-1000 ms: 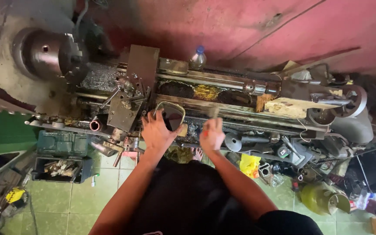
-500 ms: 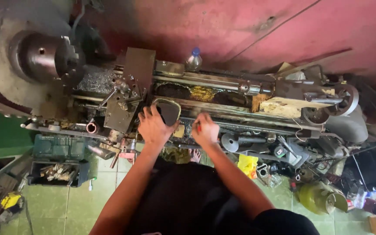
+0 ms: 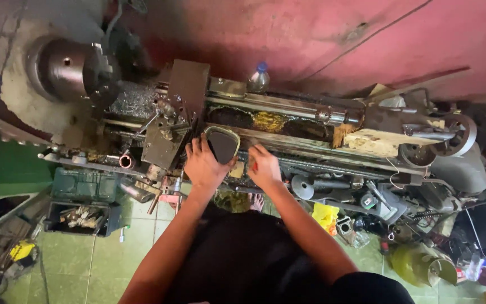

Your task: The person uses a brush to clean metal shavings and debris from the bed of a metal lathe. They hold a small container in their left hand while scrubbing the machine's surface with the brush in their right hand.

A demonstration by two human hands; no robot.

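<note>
Nearest the camera, my two bare forearms run up from a black shirt over green floor tiles. Left hand [image 3: 205, 166] has its fingers [image 3: 197, 145] wrapped round the near-left side of a dark rounded container with a pale rim [image 3: 222, 144], gripping it; container sits upright on the front of the lathe bed [image 3: 288, 147], just right of the carriage block [image 3: 164, 143]. Right hand [image 3: 264, 166] is just beside the container, apart from it, fingers curled closed on something small and red-tipped; can't tell what it is. Left of me on the floor, a green toolbox tray [image 3: 84, 211] with loose bits. Right of me, a yellow rag [image 3: 325, 215] and a yellow-green canister [image 3: 420, 264] among clutter. Further out, oily yellow patches along the bed, a wooden block [image 3: 378, 142] near the tailstock handwheel [image 3: 454, 136]. Far left, the big steel chuck [image 3: 71, 70]. A plastic bottle with blue cap [image 3: 259, 77] stands behind the bed against the red wall [image 3: 322, 39].
</note>
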